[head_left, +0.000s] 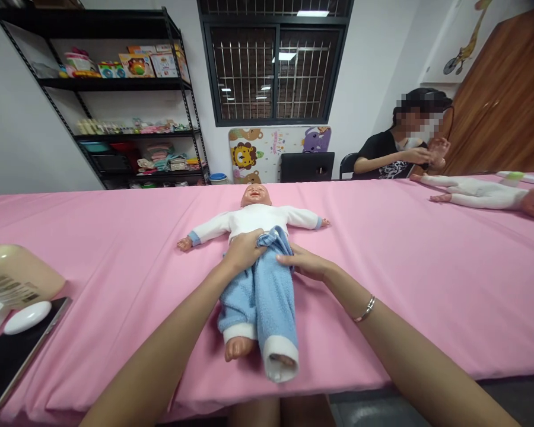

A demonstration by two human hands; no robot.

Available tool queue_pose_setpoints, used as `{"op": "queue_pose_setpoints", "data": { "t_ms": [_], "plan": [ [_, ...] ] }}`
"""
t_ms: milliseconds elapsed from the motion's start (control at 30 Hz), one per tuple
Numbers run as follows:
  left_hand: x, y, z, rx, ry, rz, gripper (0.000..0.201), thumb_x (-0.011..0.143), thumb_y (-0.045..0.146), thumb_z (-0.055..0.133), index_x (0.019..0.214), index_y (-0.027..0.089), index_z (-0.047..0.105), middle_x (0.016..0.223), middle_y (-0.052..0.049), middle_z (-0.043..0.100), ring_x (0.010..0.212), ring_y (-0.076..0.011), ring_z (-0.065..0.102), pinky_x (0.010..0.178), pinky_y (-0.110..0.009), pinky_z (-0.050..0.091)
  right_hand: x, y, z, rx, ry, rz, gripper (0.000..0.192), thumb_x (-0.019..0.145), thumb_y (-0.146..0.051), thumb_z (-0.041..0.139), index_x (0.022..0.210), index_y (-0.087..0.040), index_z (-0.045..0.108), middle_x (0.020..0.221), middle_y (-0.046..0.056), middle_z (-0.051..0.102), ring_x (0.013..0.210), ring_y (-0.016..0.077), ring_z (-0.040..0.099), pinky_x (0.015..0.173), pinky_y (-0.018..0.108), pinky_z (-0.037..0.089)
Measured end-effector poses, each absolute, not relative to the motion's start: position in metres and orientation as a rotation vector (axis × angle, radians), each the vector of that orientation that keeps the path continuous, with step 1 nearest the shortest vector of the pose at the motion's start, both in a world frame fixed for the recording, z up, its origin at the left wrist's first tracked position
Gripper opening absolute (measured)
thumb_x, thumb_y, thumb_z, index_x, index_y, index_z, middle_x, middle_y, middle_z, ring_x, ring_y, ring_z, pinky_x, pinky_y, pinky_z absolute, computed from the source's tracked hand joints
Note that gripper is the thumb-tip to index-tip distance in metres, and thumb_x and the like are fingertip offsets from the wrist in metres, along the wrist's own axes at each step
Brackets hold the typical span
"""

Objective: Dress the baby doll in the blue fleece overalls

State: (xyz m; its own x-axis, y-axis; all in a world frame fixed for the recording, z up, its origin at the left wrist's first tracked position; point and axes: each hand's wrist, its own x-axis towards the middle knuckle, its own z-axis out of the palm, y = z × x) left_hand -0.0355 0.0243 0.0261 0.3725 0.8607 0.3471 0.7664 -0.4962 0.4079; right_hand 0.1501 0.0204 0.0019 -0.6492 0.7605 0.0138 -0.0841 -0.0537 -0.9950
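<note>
A baby doll (pixel 257 219) lies on its back on the pink cloth, head toward the far edge and arms spread wide. It wears a white top with blue cuffs. Light blue trousers (pixel 273 296) with white cuffs cover its legs; the left-hand foot sticks out, while the other foot sits inside its cuff. My left hand (pixel 244 249) is closed on the bunched waistband at the doll's middle. On the right side, my right hand (pixel 305 261) grips the trousers near the waist, thumb on top and fingers partly hidden behind the fabric.
At the left lie a beige bottle (pixel 22 273), a phone (pixel 22 350) and a white oval object (pixel 27 318). A second doll (pixel 485 193) lies at the far right. Behind the table (pixel 382 284) sits a person (pixel 396 142); a black shelf (pixel 115 84) stands at back left.
</note>
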Motion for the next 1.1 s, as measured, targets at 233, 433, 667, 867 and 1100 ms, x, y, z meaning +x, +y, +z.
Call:
{"op": "queue_pose_setpoints", "data": {
  "t_ms": [233, 433, 667, 867, 1100],
  "plan": [
    [-0.037, 0.027, 0.026, 2.459, 1.459, 0.792, 0.006, 0.073, 0.022, 0.049, 0.068, 0.02, 0.049, 0.07, 0.0, 0.06, 0.068, -0.0171, 0.054, 0.061, -0.026, 0.037, 0.167, 0.023, 0.004, -0.71, -2.122, 1.597, 0.078, 0.047, -0.018, 0.078, 0.12, -0.02, 0.049, 0.106, 0.004, 0.059, 0.095, 0.0203, 0.055, 0.082, 0.033, 0.049],
    [-0.039, 0.028, 0.028, 2.466, 1.444, 0.743, 0.009, 0.075, 0.025, 0.049, 0.069, 0.02, 0.051, 0.071, -0.001, 0.062, 0.068, -0.0173, 0.055, 0.06, -0.026, 0.037, 0.153, 0.028, -0.003, -0.794, -1.841, 1.3, 0.056, 0.054, -0.012, 0.067, 0.109, -0.018, 0.057, 0.102, 0.003, 0.062, 0.088, 0.0197, 0.057, 0.079, 0.033, 0.048],
    [-0.038, 0.025, 0.026, 2.513, 1.335, 0.67, 0.011, 0.077, 0.025, 0.049, 0.068, 0.019, 0.049, 0.07, 0.0, 0.061, 0.066, -0.0163, 0.053, 0.058, -0.025, 0.036, 0.162, 0.045, -0.015, -0.927, -1.613, 1.252, 0.061, 0.052, -0.003, 0.054, 0.111, -0.017, 0.055, 0.081, -0.001, 0.064, 0.075, 0.0153, 0.056, 0.073, 0.03, 0.046],
    [-0.035, 0.018, 0.024, 2.561, 1.75, 0.98, 0.031, 0.083, 0.048, 0.044, 0.092, 0.019, 0.049, 0.081, -0.006, 0.061, 0.08, -0.0229, 0.055, 0.072, -0.032, 0.039, 0.172, 0.042, -0.006, -0.813, -1.44, 1.578, 0.056, 0.055, -0.015, 0.064, 0.11, -0.023, 0.059, 0.097, 0.0, 0.064, 0.085, 0.0153, 0.057, 0.074, 0.027, 0.045],
    [-0.075, 0.011, 0.019, 2.299, 1.716, 1.016, 0.046, 0.081, 0.056, 0.042, 0.106, 0.018, 0.048, 0.104, -0.009, 0.059, 0.098, -0.026, 0.055, 0.083, -0.037, 0.042, 0.148, 0.034, -0.004, -0.954, -1.343, 1.156, 0.05, 0.061, -0.04, 0.069, 0.104, -0.018, 0.058, 0.11, 0.006, 0.06, 0.098, 0.0202, 0.055, 0.086, 0.034, 0.043]
  ]
}}
